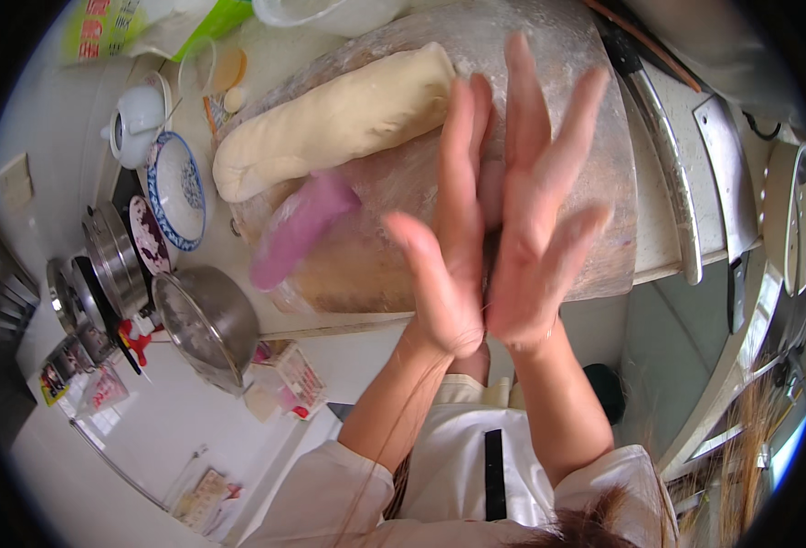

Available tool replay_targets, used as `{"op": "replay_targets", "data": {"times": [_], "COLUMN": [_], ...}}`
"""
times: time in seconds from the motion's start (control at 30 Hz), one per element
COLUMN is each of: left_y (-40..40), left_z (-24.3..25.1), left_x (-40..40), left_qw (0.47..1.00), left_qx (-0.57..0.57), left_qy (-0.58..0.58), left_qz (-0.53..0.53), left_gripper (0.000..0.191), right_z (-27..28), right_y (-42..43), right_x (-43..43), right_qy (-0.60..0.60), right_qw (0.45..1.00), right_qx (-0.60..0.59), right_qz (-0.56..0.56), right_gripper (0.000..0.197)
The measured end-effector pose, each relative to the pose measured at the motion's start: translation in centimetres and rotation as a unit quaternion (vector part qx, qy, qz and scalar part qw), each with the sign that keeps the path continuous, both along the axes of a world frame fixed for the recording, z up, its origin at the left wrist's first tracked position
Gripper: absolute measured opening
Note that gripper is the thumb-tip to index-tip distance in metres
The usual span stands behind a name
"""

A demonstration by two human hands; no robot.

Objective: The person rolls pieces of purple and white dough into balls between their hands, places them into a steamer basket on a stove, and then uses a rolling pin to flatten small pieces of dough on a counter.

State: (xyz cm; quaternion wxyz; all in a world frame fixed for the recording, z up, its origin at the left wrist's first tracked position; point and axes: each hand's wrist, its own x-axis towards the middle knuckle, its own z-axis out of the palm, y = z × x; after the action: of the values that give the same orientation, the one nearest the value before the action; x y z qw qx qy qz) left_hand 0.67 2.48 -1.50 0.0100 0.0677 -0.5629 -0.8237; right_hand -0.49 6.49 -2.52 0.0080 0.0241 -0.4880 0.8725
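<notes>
Over the floured wooden board (369, 267), my left hand (447, 267) and my right hand (536, 226) are side by side, outer edges towards each other and thumbs outward. They meet near the wrists, and motion blurs the right fingers. A small mauve lump (491, 192) shows in the gap between them; most of it is hidden, and I cannot tell whether it is dough. Just left of my fingertips lies a thick roll of pale dough (334, 123). A blurred strip of purple dough (303, 229) rests on the board nearer the front.
Right of the board lie a long metal blade (663, 164) and a cleaver (725, 171). A steel bowl (208, 329), a blue-rimmed bowl (178, 192), a white teapot (139, 127) and a steel pot (115, 257) stand left. A green bag (163, 27) is behind.
</notes>
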Motion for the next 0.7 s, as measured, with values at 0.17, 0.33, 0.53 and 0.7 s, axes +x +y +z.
{"op": "replay_targets", "data": {"times": [0.17,0.33,0.53,0.7], "left_y": [-1.2,-0.2,-0.4,-0.1], "left_z": [-0.8,-1.0,-0.6,-0.1], "left_x": [-0.9,2.5,0.3,4.7], "left_qw": [0.998,0.998,1.0,0.999], "left_qx": [-0.045,0.023,0.003,-0.037], "left_qy": [0.024,0.056,0.013,0.0], "left_qz": [-0.032,-0.026,0.004,-0.032], "left_gripper": [0.109,0.107,0.11,0.114], "right_z": [0.0,-0.2,-0.4,-0.3], "right_y": [1.3,1.7,2.0,1.4], "right_x": [2.8,0.3,4.8,-0.2], "right_qy": [-0.018,-0.022,-0.016,-0.024], "right_qw": [0.988,0.994,0.98,0.992], "right_qx": [0.142,0.088,0.195,0.123], "right_qz": [0.054,0.063,0.038,0.016], "right_gripper": [0.093,0.095,0.095,0.091]}}
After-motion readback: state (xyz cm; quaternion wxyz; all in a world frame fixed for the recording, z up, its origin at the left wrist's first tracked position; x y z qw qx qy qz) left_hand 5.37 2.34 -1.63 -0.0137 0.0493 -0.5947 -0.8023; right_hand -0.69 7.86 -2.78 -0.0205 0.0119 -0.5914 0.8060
